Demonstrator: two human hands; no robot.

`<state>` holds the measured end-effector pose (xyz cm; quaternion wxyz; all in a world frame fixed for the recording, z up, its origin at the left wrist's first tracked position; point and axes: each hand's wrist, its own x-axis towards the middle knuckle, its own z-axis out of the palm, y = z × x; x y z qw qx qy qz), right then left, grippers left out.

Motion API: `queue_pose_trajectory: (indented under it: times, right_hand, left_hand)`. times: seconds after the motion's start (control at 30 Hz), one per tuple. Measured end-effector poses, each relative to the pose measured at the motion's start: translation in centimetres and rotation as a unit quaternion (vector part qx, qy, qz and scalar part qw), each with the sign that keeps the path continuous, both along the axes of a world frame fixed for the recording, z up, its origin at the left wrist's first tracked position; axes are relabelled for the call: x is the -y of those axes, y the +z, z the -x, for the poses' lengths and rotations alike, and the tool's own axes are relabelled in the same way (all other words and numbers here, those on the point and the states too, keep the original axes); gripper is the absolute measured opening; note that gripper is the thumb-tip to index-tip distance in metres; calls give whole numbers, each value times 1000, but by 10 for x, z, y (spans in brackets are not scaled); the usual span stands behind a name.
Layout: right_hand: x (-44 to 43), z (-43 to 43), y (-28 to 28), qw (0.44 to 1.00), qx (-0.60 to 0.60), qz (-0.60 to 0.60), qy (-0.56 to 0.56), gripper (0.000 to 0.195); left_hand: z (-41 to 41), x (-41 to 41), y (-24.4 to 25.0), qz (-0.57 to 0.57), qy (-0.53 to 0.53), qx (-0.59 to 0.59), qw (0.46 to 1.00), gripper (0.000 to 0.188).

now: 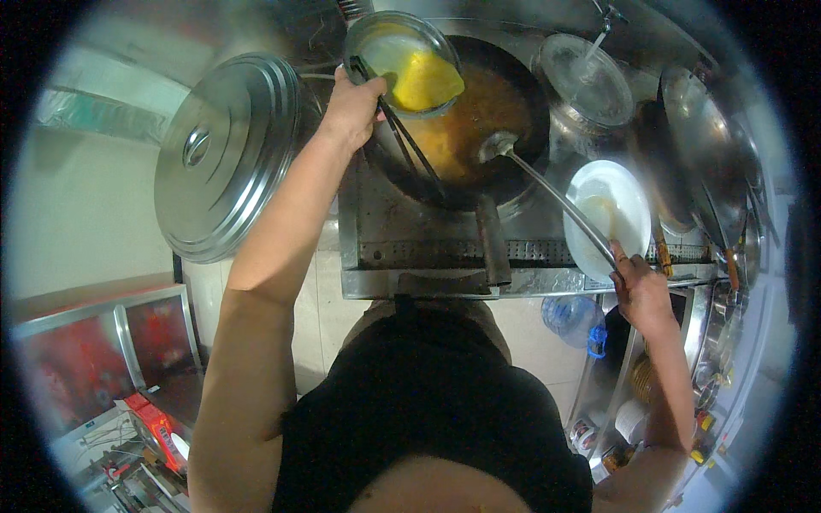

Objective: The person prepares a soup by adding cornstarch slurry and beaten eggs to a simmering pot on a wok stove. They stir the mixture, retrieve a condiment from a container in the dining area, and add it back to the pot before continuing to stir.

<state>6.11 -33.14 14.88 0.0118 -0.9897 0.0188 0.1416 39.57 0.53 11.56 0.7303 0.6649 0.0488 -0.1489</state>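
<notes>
A dark wok (513, 96) holding brownish liquid sits on the steel stove in front of me. My left hand (356, 106) grips a clear bowl (378, 48) with yellow, egg-like contents (426, 80), tipped over the wok's upper left part, along with a pair of black chopsticks (410, 144) that slant down across the wok. My right hand (638, 282) is closed on the handle of a metal ladle (497, 146), whose bowl rests in or just above the liquid. A white oval plate (632, 199) lies under the ladle's handle. Whether the yellow contents touch the liquid is unclear.
A large pot with a steel lid (237, 160) stands left. Right of the wok is a round, water-filled vessel (584, 80) below a tap (606, 25); farther right lean other woks (699, 134). A plastic water bottle (571, 320) lies below the stove's edge.
</notes>
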Motion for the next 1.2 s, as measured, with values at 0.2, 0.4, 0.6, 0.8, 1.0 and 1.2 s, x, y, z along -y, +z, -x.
queue_pose_trajectory:
  times: [0.2,0.4,0.6,0.8,1.0,1.2]
  right_hand:
    - [-5,-20,-28,999,21,-18,-28,59]
    - [-6,-18,-19,998,7,-12,-56,58]
    - [-10,-7,5,1000,-27,0,-9,60]
    - [-32,-22,-8,998,-14,-55,11,62]
    - [-46,-54,-44,997,32,-66,-12,60]
    - [-44,-34,-31,998,-7,-50,-40,59]
  left_hand:
    - [-13,1,-4,4,26,31,999,53]
    - [-23,-13,-12,7,27,29,999,53]
    - [-27,-24,-20,9,31,26,999,50]
    - [-19,-32,-12,8,35,19,999,51]
    - [-18,-42,-7,-2,39,28,999,52]
    - [-24,-49,-5,-41,39,48,997,55]
